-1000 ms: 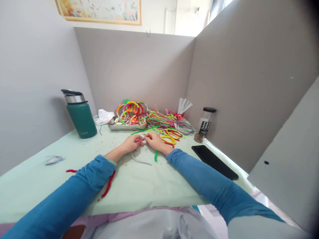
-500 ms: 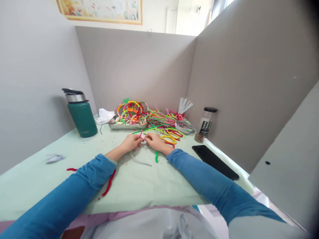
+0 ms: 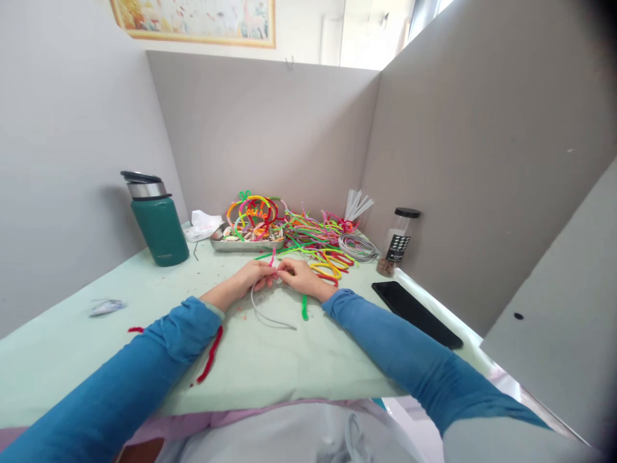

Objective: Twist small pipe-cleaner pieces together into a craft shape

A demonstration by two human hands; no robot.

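My left hand [image 3: 255, 275] and my right hand [image 3: 295, 275] meet over the middle of the table, fingertips pinched close together. A pink pipe cleaner [image 3: 273, 256] sticks up from between the left fingers. From under the left hand a thin grey wire [image 3: 265, 317] curves down and to the right, its end above the cloth. The right fingertips press at the same spot; what exactly they pinch is too small to make out. A green pipe cleaner piece [image 3: 304, 307] pokes out below my right wrist. Beside my left sleeve lies a dark red pipe cleaner [image 3: 211, 357].
Behind my hands stand a metal tray [image 3: 248, 245] with finished colourful loops and a heap of pipe cleaners [image 3: 313, 228]. A grey wire coil [image 3: 359, 247], a jar [image 3: 398, 241] and a black phone [image 3: 417, 314] are at right. A green bottle [image 3: 159, 225] stands left.
The grey wire now bows out wider below my left hand, its end slightly lower and further right. My left hand has shifted a little; the pink pipe cleaner shows slightly higher.
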